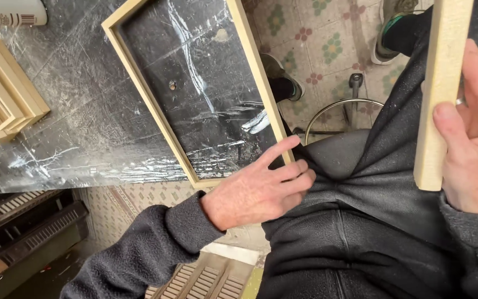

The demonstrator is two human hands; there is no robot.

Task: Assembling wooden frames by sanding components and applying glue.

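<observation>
We judge the pale rectangular wooden frame (195, 94) on the scuffed black worktop (84, 127) light but stiff, our spread, empty left hand (261, 191) touching its near corner, while our right hand (471, 133) clasps a pale wooden slat (441, 94) upright.

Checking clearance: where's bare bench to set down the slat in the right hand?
Widest bare patch: the black bench top between the stacked frames and the open wooden frame. Also bare inside that frame. Crowded at its near corner, where the left hand rests. The right hand holds the wooden slat.
</observation>
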